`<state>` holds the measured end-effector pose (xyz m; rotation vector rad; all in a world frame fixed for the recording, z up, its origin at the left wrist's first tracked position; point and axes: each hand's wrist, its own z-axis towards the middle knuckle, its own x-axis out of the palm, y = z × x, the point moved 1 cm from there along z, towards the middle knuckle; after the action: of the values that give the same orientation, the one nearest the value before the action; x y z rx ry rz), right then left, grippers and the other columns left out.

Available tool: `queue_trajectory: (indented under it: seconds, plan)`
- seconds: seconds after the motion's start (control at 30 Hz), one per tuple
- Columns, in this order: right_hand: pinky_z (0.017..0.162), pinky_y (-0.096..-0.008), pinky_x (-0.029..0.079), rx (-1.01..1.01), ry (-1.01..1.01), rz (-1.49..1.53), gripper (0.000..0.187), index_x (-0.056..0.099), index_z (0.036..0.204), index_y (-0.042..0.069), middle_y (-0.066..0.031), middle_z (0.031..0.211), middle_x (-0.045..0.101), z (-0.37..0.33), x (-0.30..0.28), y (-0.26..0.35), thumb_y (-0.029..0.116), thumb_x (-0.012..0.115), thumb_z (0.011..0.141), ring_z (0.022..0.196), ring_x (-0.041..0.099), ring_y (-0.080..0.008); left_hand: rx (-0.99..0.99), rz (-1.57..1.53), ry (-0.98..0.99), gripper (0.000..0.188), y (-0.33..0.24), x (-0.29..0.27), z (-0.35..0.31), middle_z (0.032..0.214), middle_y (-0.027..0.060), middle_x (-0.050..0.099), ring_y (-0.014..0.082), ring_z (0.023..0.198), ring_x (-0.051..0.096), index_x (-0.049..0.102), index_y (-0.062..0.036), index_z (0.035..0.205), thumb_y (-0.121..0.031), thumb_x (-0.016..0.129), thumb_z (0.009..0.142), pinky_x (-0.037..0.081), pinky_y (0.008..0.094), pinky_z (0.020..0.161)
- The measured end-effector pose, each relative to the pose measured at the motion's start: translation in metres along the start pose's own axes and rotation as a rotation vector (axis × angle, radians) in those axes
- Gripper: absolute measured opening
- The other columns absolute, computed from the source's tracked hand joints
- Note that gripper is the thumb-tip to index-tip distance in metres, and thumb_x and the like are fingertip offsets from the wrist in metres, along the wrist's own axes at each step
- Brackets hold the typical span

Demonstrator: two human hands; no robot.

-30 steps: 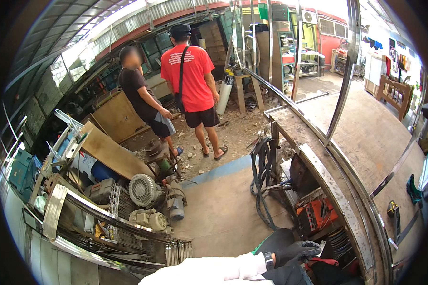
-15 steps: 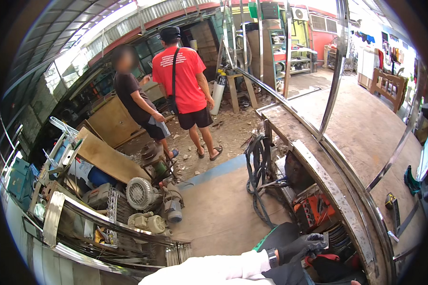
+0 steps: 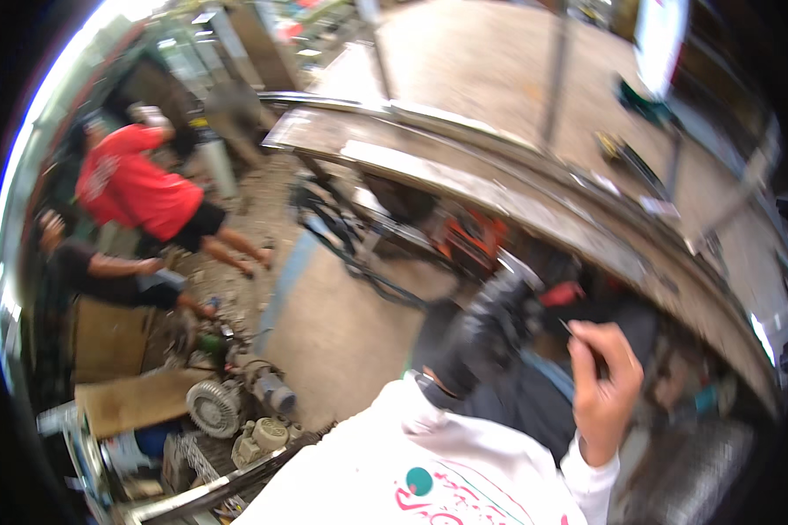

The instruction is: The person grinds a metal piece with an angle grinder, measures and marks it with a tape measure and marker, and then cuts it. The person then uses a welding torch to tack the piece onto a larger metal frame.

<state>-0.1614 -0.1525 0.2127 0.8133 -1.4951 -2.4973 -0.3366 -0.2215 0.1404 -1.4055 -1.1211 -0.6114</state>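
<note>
My left hand, in a black glove with a watch at its wrist, is closed around a small silvery metal piece that pokes out past the fingers. Motion smears the piece, so its exact kind does not show. Bare and to the right of it, my right hand pinches a thin, short, pin-like piece between thumb and fingertip. The two hands are apart, above my dark-trousered legs. A red item lies just beyond them under the bench.
A long workbench crosses beyond my hands, with an orange-red machine and dark cables beneath its edge. A tape measure lies on the bench's far side. Two people stand at left, one in a red shirt. Motors sit nearby.
My view has swung right and down, tilting the scene. My right hand has come into view with the thin piece. The gloved left hand still holds its metal piece.
</note>
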Motion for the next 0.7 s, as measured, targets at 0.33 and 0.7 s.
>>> queue_trajectory:
  seconds: [0.33, 0.7]
  plan:
    - [0.058, -0.034, 0.054, -0.191, -0.125, -0.23, 0.028, 0.077, 0.108, 0.003, -0.0101, 0.085, 0.067, -0.007, -0.033, 0.021, -0.01, 0.079, 0.083, 0.066, 0.067, -0.0235, -0.188, -0.362, 0.184, 0.028, 0.035, 0.034, -0.002, 0.118, 0.0032, 0.071, 0.0175, 0.102, 0.068, 0.068, -0.0133, 0.13, -0.033, 0.056, 0.113, 0.059, 0.0372, 0.089]
    - [0.057, -0.0342, 0.054, -0.172, -0.15, -0.203, 0.027, 0.077, 0.108, 0.001, -0.0114, 0.086, 0.068, -0.013, -0.023, 0.015, -0.01, 0.078, 0.084, 0.066, 0.067, -0.0238, -0.132, -0.193, 0.057, 0.024, 0.037, 0.041, -0.012, 0.11, 0.0092, 0.077, 0.0217, 0.097, 0.072, 0.07, -0.0071, 0.122, -0.026, 0.059, 0.111, 0.058, 0.0362, 0.087]
